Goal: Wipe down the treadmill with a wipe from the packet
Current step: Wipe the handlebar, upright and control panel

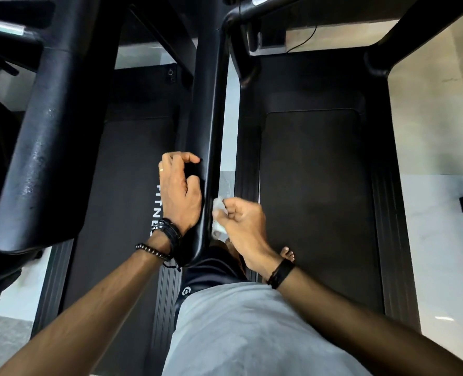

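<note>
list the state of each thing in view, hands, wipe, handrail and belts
left hand: fingers curled, resting on the black handrail, holding nothing that shows
right hand: pinches the crumpled white wipe
crumpled white wipe: bunched up, pressed against the rail's right side
long black treadmill handrail: glossy, being wiped near its lower end
left black treadmill belt: bare
right black treadmill belt: bare foot at its near edge

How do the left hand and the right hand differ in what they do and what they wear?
The left hand curls over the black handrail and holds no wipe; the right hand pinches a crumpled white wipe against the rail's side. The left hand wears a ring; none shows on the right hand. The left wrist carries several bracelets, the right wrist one black band. Both hands touch the same rail.
</note>
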Demonstrator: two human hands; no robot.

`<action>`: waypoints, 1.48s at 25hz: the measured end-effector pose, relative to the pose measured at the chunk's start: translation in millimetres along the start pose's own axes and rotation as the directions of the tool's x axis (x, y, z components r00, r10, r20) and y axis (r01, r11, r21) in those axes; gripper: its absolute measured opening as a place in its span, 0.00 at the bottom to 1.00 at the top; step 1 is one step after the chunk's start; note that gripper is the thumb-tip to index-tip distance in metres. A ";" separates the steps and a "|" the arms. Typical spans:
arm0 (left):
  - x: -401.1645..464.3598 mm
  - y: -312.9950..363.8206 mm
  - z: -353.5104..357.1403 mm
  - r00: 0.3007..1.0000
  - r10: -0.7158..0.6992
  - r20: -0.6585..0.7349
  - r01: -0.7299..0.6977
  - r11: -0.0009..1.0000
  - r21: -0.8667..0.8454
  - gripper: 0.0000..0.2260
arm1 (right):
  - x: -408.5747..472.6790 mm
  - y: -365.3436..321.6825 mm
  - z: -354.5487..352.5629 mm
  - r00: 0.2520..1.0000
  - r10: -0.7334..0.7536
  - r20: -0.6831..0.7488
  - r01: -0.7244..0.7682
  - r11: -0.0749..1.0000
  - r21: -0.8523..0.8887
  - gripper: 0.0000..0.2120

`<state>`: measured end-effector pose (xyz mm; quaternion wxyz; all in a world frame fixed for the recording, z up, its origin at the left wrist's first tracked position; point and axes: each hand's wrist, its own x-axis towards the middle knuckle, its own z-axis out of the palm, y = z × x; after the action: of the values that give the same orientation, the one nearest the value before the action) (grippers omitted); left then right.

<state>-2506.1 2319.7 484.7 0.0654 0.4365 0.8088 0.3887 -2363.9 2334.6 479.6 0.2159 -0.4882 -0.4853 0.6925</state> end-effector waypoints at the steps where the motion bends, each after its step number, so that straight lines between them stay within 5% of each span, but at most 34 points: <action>1: -0.2 -0.8 0.4 1.000 -0.006 -0.001 0.006 1.000 0.002 0.17 | 8.1 -2.0 0.2 0.998 -0.046 -0.036 0.045 0.999 -0.004 0.05; 5: -2.4 2.4 1.5 1.000 -0.010 -0.006 0.010 1.000 0.019 0.16 | 38.8 20.4 3.3 0.995 -0.008 -0.101 -0.002 0.995 -0.099 0.13; 9: 1.5 1.6 0.9 1.000 -0.014 -0.016 0.014 1.000 0.015 0.16 | -3.6 2.6 -2.6 0.998 -0.037 0.057 0.037 0.999 0.005 0.12; 11: 0.7 1.0 1.3 1.000 -0.017 -0.017 0.017 1.000 0.009 0.16 | 1.2 -13.4 -0.5 0.985 -0.171 -0.026 0.172 0.983 0.061 0.07; 14: -1.5 3.9 1.5 1.000 -0.011 -0.014 0.011 1.000 0.020 0.15 | 35.6 -2.9 7.1 0.968 -0.156 -0.195 0.165 0.986 0.033 0.09; 18: -1.2 3.1 2.3 1.000 -0.021 -0.019 0.022 0.999 0.041 0.16 | -0.2 16.8 2.2 0.995 -0.068 -0.073 0.072 0.996 0.053 0.04; 22: -1.8 2.2 3.6 1.000 -0.010 -0.019 0.011 0.998 0.058 0.16 | 20.8 -6.4 5.3 0.964 -0.227 -0.138 0.243 0.964 0.111 0.07; 25: -3.4 4.0 4.2 1.000 -0.006 -0.018 0.008 0.998 0.069 0.16 | 48.7 12.9 13.6 0.974 -0.087 -0.210 0.102 0.993 0.063 0.11; 27: -3.5 4.3 3.7 1.000 0.010 -0.020 -0.009 0.997 0.081 0.17 | 21.4 23.8 11.9 0.991 0.018 -0.136 -0.007 0.997 0.080 0.08; 32: -2.6 4.3 2.3 0.999 0.047 0.016 -0.049 0.994 0.096 0.22 | 27.8 -9.4 12.9 0.973 -0.168 -0.159 0.200 0.956 0.216 0.07; 37: -2.2 3.0 1.8 0.992 0.090 0.083 -0.097 0.991 0.088 0.24 | 27.3 22.0 12.2 0.991 0.015 -0.130 0.004 0.989 0.145 0.12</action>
<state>-2502.0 2320.1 485.0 0.0589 0.4916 0.8012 0.3360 -2382.6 2340.4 448.1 0.2802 -0.5168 -0.4172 0.6931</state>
